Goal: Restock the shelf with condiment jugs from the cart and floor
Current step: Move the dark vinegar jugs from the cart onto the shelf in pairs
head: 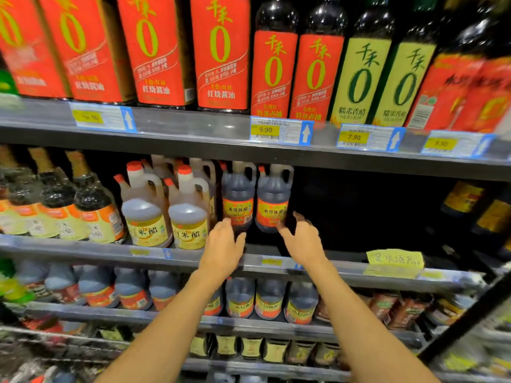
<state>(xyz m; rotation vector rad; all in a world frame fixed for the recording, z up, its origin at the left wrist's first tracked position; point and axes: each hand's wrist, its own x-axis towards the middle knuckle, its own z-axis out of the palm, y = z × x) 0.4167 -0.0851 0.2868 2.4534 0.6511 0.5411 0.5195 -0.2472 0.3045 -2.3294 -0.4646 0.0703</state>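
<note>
Two dark vinegar jugs with red-and-yellow labels stand side by side on the middle shelf [83, 251]. My left hand [224, 246] reaches up to the base of the left dark jug [238, 199], with fingers spread and touching its lower left side. My right hand [302, 240] is spread beside the lower right of the right dark jug [273, 199], thumb near its base. Neither hand is closed around a jug. Both jugs are upright, handles to the right.
Pale rice vinegar jugs [190, 214] stand just left of the dark jugs. Right of them the shelf bay [365, 211] is dark and bare, with a handwritten yellow tag [394, 259] on its rail. Soy sauce bottles [273, 73] fill the shelf above; more dark jugs [269, 299] sit below.
</note>
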